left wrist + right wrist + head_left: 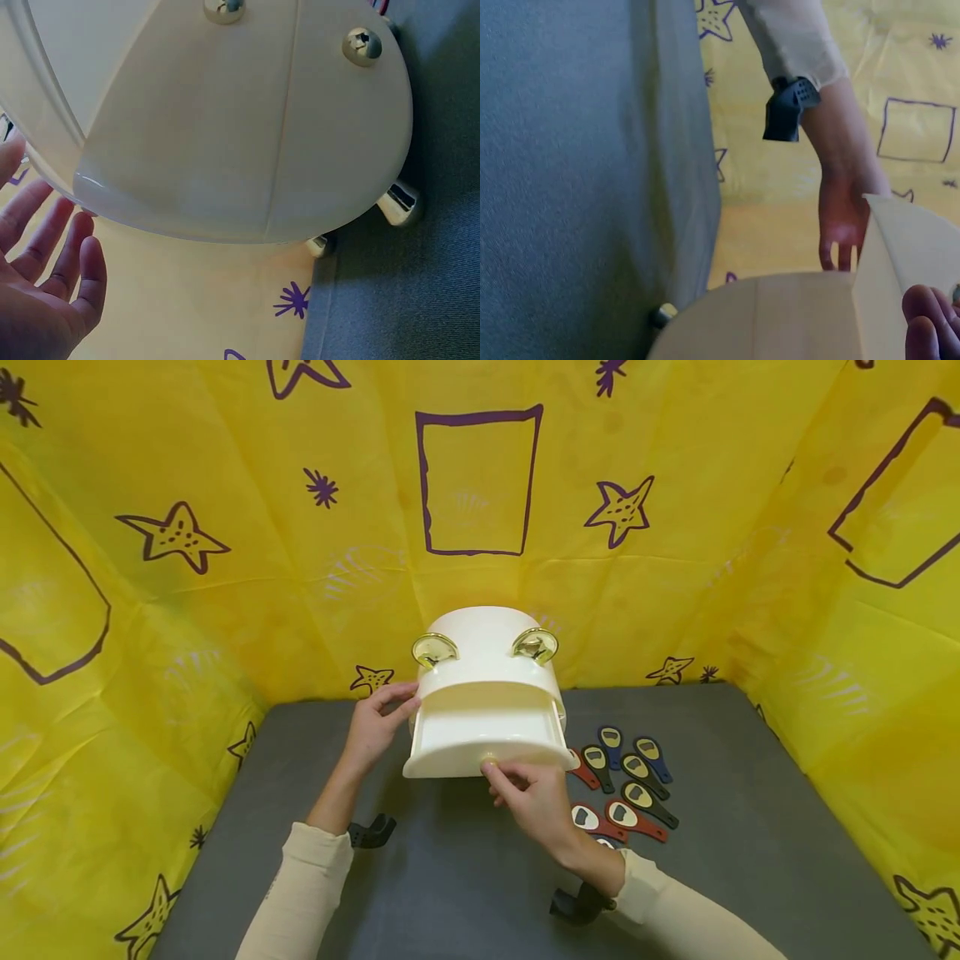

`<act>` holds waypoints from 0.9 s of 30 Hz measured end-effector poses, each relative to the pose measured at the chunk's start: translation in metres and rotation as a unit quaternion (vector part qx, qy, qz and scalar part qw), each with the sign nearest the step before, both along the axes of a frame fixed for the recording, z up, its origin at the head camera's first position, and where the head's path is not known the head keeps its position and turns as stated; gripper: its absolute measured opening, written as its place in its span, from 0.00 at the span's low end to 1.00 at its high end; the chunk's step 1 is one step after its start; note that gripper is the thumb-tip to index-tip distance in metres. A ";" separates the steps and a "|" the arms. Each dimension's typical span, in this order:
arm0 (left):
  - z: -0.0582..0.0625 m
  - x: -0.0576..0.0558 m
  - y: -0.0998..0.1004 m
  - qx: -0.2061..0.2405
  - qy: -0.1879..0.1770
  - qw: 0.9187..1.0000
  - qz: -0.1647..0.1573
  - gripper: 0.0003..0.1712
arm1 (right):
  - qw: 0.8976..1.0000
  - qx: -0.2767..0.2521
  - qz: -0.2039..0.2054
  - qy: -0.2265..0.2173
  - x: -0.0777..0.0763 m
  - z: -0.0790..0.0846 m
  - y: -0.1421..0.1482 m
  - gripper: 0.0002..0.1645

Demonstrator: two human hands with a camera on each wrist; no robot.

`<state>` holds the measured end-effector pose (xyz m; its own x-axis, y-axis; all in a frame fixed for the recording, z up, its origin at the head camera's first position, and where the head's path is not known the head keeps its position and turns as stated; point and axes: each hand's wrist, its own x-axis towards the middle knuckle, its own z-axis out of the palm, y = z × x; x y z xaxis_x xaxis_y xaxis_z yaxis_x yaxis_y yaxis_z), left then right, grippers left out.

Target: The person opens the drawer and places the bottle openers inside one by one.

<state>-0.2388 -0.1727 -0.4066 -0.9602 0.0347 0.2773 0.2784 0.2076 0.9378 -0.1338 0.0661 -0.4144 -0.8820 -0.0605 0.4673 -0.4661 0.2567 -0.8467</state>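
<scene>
A cream-white rounded storage box (486, 631) stands on the table with an upper drawer (487, 727) pulled out toward me. My right hand (534, 797) pinches the small knob (489, 760) on that drawer's front between thumb and fingers. In the right wrist view, its fingertips (928, 326) show beside the drawer front. My left hand (378, 727) rests against the box's left side, its fingers (79, 255) loosely bent along the edge in the left wrist view. Gold knobs (362, 46) and short gold feet (401, 202) show on the box there.
Two gold ear-shaped pieces (536, 646) stick up from the box top. Several bottle openers (637, 825) with red, blue and dark handles lie on the grey table (465, 893) to the right. A yellow patterned cloth (480, 585) closes off the back and sides.
</scene>
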 end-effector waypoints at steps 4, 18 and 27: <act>0.000 0.000 0.001 0.008 0.003 1.000 0.006 0.19 | 0.999 0.002 -0.003 0.049 0.009 -0.003 0.002 0.10; -0.002 -0.001 0.004 -0.006 0.012 1.000 0.020 0.18 | 0.994 0.016 0.011 0.105 0.031 -0.020 0.004 0.06; -0.003 0.001 0.003 -0.016 0.004 0.999 0.028 0.19 | 0.994 0.014 0.017 0.111 0.033 -0.024 0.006 0.04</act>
